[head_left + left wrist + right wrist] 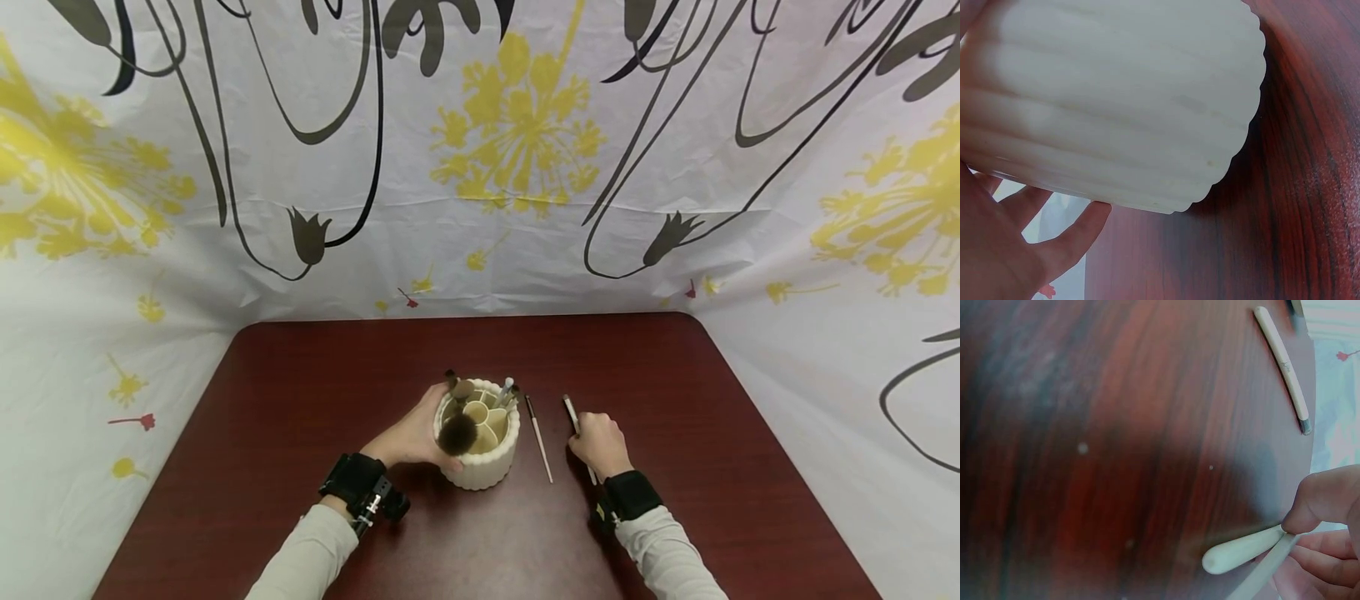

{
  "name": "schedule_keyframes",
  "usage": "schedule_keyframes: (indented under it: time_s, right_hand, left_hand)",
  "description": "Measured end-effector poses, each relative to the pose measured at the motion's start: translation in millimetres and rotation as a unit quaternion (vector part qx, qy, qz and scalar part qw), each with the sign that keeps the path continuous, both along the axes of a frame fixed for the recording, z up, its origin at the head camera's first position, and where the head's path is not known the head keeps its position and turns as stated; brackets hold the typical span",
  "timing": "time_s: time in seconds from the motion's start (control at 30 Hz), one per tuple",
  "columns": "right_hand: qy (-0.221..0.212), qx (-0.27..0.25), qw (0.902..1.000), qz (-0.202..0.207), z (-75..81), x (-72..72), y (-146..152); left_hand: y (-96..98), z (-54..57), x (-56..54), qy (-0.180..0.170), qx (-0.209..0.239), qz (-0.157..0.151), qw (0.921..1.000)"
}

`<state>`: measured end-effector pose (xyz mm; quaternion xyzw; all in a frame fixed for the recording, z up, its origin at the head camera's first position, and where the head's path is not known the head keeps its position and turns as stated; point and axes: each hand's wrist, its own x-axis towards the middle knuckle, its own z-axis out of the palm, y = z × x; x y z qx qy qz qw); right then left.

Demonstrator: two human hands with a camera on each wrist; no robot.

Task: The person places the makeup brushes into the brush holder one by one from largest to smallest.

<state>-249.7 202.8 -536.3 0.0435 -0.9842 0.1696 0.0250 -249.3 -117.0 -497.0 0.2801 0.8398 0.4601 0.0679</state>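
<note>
My left hand (420, 429) grips a round cream makeup brush organizer (480, 475) by its left side, thumb in front. The left wrist view shows its ribbed wall (1116, 100) and scalloped edge close up, with the fingers (1075, 234) along the side. Inside its compartments stand several makeup brushes, among them a large dark fluffy brush (457, 434). To the right, my right hand (600, 443) pinches pale-handled makeup brushes low over the table; two handles (1241, 551) meet at the thumb in the right wrist view. Their heads are hidden there.
Between the organizer and my right hand, a thin pale-handled brush (539, 440) lies on the dark red wooden table (337, 367). A white cloth with yellow flowers (517, 125) hangs behind the table and along both sides.
</note>
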Motion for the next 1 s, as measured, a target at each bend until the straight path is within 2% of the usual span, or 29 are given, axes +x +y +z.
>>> schedule_keyframes:
  time_s: [0.2,0.5,1.0]
  right_hand:
    - [0.003,-0.006,1.0000,-0.005,2.1,0.7,0.1]
    - [-0.005,-0.017,0.9998,-0.005,5.2,4.3,0.5]
    - [0.069,-0.030,0.9972,0.005,11.5,11.3,-4.1]
  left_hand:
    - [0.1,1.4,-0.6,0.011,0.004,-0.008,0.9999]
    - [-1.1,-1.1,-2.0,0.009,-0.004,-0.006,0.9999]
    - [1.1,-1.2,0.4,-0.006,0.010,0.003,0.9999]
